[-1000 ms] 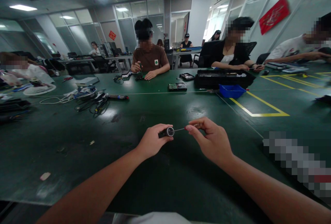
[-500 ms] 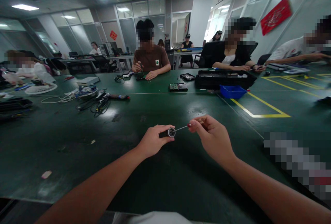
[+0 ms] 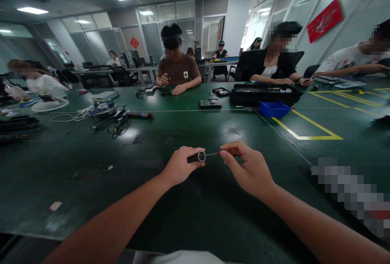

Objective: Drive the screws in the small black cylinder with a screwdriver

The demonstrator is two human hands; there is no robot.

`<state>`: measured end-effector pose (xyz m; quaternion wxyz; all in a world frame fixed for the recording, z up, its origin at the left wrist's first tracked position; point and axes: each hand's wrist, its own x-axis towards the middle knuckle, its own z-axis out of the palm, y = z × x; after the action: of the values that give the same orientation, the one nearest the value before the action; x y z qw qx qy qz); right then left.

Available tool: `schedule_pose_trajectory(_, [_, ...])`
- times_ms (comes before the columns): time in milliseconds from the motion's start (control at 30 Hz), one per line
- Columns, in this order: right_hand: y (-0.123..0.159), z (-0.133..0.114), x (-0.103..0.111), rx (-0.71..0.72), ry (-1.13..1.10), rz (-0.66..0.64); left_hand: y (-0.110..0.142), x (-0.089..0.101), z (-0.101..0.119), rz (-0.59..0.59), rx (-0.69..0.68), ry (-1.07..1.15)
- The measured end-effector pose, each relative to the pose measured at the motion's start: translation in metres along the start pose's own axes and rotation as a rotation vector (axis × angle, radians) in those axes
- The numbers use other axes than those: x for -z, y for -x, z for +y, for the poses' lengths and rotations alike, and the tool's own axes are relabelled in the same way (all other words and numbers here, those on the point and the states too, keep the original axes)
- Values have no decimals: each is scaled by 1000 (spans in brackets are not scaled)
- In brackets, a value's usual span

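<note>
My left hand [image 3: 181,165] is closed around a short dark cylinder [image 3: 201,156] with a silvery ring at its open end, which faces to the right. Between the thumb and fingers of my right hand [image 3: 246,165] is a thin screwdriver [image 3: 212,154]; its metal shaft and a red part near the fingertips show, while the rest of its handle is hidden by the hand. The shaft points left, and its tip meets the cylinder's open end. How deep the tip sits inside is too small to tell. Both hands are above the green table [image 3: 170,215].
Cables [image 3: 117,122] and a tool-like rod [image 3: 140,115] lie at the far left. Ahead are a hard drive [image 3: 210,103], a black case [image 3: 265,94] and a blue bin [image 3: 275,109]. Across the table a person in brown [image 3: 179,71] works. A blurred-out object [image 3: 350,195] is at right.
My right hand has moved slightly left and down, closer to the cylinder. Less of the screwdriver's shaft shows and it lies more level. My left hand and the cylinder have hardly moved.
</note>
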<state>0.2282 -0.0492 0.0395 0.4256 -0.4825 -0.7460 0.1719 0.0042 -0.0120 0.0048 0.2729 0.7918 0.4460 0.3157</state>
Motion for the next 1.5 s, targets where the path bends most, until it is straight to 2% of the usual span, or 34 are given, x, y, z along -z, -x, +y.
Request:
schedule_pose_trajectory(100, [0,-2,1,36,66,-22,0,1,2,-8,-6,-21])
schedule_pose_trajectory(267, [-2,-3,0,-76,134,-42,-1,1,5,-33,-34,-39])
schedule_pose_trajectory(500, [-4,2,-4,-57,88,-34,-2,-1,1,-26,-12,-66])
schedule_pose_trajectory(700, [-4,3,-2,-122,127,-61,-2,1,5,-34,14,-74])
schedule_pose_trajectory(867, [-3,-2,-2,-77,94,-73,-2,0,3,-23,14,-65])
schedule_pose_trajectory(1067, [-6,4,-3,-196,46,-65,-2,1,3,-14,30,-63])
schedule_pose_trajectory(1300, [-4,6,-4,-140,-8,-54,-2,1,3,-16,29,-78])
schedule_pose_trajectory(1500, [-5,8,-7,-209,-23,-31,-2,1,3,-19,21,-77])
